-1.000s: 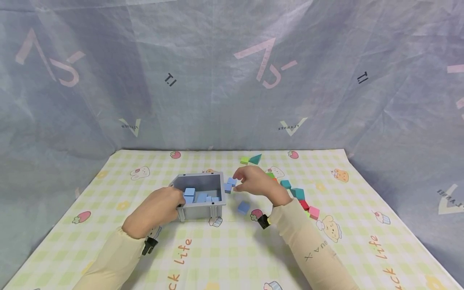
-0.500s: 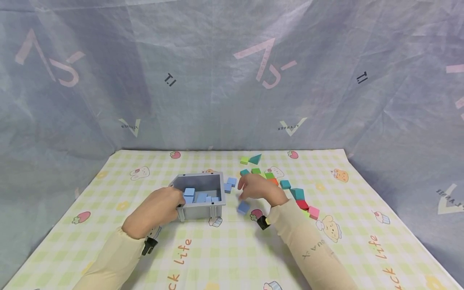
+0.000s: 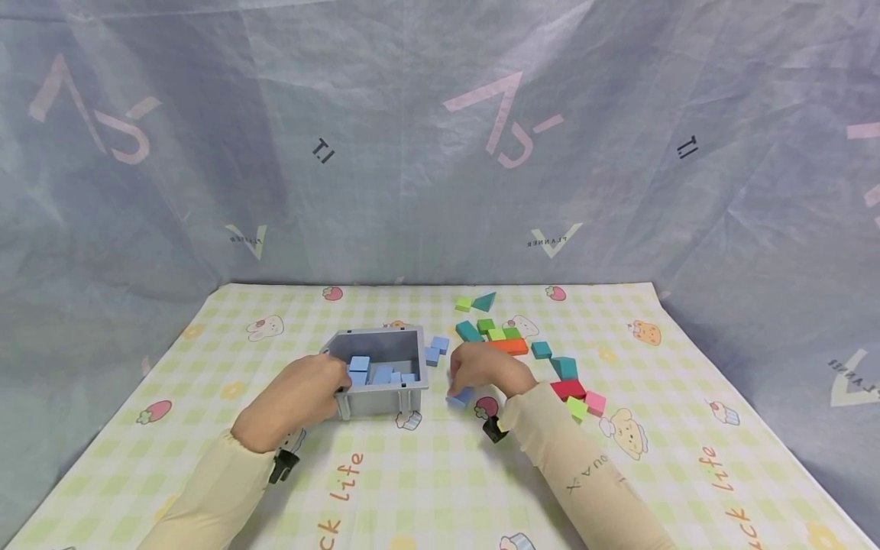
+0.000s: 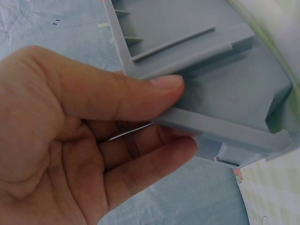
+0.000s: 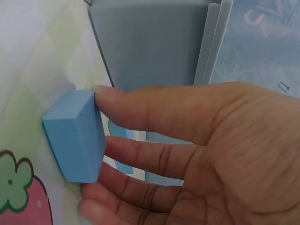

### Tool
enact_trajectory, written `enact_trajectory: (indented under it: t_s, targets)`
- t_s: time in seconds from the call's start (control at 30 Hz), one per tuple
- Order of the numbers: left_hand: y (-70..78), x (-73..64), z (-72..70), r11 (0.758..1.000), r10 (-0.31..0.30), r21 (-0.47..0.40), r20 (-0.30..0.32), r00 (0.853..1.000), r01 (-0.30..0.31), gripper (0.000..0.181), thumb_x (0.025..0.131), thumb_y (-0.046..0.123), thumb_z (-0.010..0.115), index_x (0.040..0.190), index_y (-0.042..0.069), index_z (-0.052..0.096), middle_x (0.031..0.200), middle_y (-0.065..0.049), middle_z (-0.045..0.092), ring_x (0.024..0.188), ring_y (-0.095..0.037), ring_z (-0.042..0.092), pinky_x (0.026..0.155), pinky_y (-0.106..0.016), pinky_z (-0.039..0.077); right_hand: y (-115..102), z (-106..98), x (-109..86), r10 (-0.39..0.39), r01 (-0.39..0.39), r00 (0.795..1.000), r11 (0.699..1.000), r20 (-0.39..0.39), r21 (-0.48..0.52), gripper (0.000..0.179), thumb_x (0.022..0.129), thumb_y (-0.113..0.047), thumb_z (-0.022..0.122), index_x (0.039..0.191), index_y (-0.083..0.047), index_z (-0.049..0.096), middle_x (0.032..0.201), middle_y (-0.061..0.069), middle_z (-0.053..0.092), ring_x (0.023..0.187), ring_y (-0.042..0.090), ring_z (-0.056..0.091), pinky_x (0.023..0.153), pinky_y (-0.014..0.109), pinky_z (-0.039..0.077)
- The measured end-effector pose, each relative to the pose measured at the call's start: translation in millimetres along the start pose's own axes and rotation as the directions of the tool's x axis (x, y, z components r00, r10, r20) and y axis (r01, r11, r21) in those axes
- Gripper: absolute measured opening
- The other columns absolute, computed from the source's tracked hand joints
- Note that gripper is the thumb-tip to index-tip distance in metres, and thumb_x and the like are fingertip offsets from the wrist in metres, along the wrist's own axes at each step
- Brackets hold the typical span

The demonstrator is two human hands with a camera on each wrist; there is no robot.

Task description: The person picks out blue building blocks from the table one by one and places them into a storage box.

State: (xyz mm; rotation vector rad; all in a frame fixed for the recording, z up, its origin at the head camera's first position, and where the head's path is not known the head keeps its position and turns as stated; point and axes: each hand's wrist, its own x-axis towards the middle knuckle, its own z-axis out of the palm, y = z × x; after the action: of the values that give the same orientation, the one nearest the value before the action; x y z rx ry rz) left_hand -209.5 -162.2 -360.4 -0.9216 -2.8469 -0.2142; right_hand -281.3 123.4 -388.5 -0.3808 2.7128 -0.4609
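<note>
My left hand (image 3: pixel 296 397) grips the near-left corner of a grey plastic bin (image 3: pixel 374 399), thumb (image 4: pixel 140 96) over the rim and fingers underneath. Several light blue blocks (image 3: pixel 360 363) lie inside the bin. To the bin's right, my right hand (image 3: pixel 490 368) reaches down to a blue block (image 5: pixel 75 138) on the cloth. Its thumb (image 5: pixel 126 105) is at one end of that block and the fingertips are at the other, pinching it. Two more blue blocks (image 3: pixel 436 351) sit against the bin's right side.
Beyond the right hand lie green blocks (image 3: pixel 495 333), an orange bar (image 3: pixel 509 347), teal blocks (image 3: pixel 565 367), a red block (image 3: pixel 567 389) and a pink block (image 3: pixel 595 402). A teal triangle (image 3: pixel 484 302) is farther back. A checked cloth (image 3: pixel 412 489) covers the table before a grey-blue curtain (image 3: pixel 385 153).
My right hand has moved nearer, from beside the two blue blocks at the bin down to the single blue block, closing its fingers there. The left hand and bin have stayed put.
</note>
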Motion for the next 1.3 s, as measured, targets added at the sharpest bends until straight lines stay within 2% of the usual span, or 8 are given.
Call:
enact_trajectory:
  t_s: [0.27, 0.57, 0.83, 1.03, 1.3]
  targets:
    - [-0.2, 0.1, 0.5, 1.000, 0.001, 0.007, 0.006, 1.000, -0.001, 0.051, 0.068, -0.021, 0.054, 0.056, 0.023, 0.032, 0.066, 0.007, 0.018, 0.058, -0.009, 0.018, 0.054, -0.026, 0.017, -5, 6, 1.5, -0.028, 0.028, 1.000, 0.999, 0.010, -0.035, 0.021, 0.079, -0.032, 0.082, 0.079, -0.019, 0.066, 0.081, -0.004, 0.062, 0.074, 0.015, 0.055, 0.068, 0.031, 0.047]
    - [1.1, -0.8, -1.5, 1.000, -0.009, 0.005, 0.012, 1.000, 0.009, 0.052, 0.069, -0.022, 0.054, 0.059, 0.023, 0.029, 0.068, 0.006, 0.014, 0.059, -0.010, 0.016, 0.055, -0.027, 0.016, -12, 9, -0.1, -0.012, 0.008, 0.998, 0.999, 0.066, 0.054, 0.017, 0.080, -0.023, 0.082, 0.083, -0.016, 0.067, 0.084, -0.001, 0.063, 0.074, 0.016, 0.061, 0.069, 0.031, 0.052]
    - [0.9, 0.1, -0.4, 1.000, -0.011, -0.001, 0.016, 1.000, 0.011, 0.052, 0.069, -0.022, 0.053, 0.058, 0.023, 0.029, 0.068, 0.006, 0.014, 0.059, -0.010, 0.015, 0.055, -0.027, 0.016, -11, 12, 1.2, -0.023, 0.025, 0.999, 0.999, 0.039, -0.042, 0.018, 0.079, -0.026, 0.084, 0.080, -0.019, 0.067, 0.083, -0.003, 0.062, 0.077, 0.016, 0.056, 0.071, 0.032, 0.048]
    - [1.0, 0.4, -0.3, 1.000, -0.016, -0.001, 0.019, 1.000, 0.016, 0.050, 0.068, -0.022, 0.053, 0.056, 0.023, 0.034, 0.066, 0.007, 0.018, 0.058, -0.010, 0.017, 0.054, -0.026, 0.017, -12, 13, 1.9, -0.016, 0.018, 0.999, 0.999, 0.038, -0.040, 0.019, 0.078, -0.026, 0.084, 0.079, -0.019, 0.067, 0.082, -0.003, 0.062, 0.077, 0.016, 0.056, 0.071, 0.032, 0.047]
    - [1.1, -0.1, -1.3, 1.000, -0.010, -0.004, 0.015, 1.000, 0.010, 0.051, 0.069, -0.022, 0.053, 0.057, 0.023, 0.031, 0.068, 0.007, 0.015, 0.059, -0.010, 0.016, 0.054, -0.027, 0.016, -5, 9, 3.4, -0.037, 0.038, 0.998, 0.999, 0.041, -0.036, 0.018, 0.080, -0.026, 0.083, 0.079, -0.017, 0.067, 0.081, -0.003, 0.062, 0.073, 0.015, 0.057, 0.068, 0.031, 0.048]
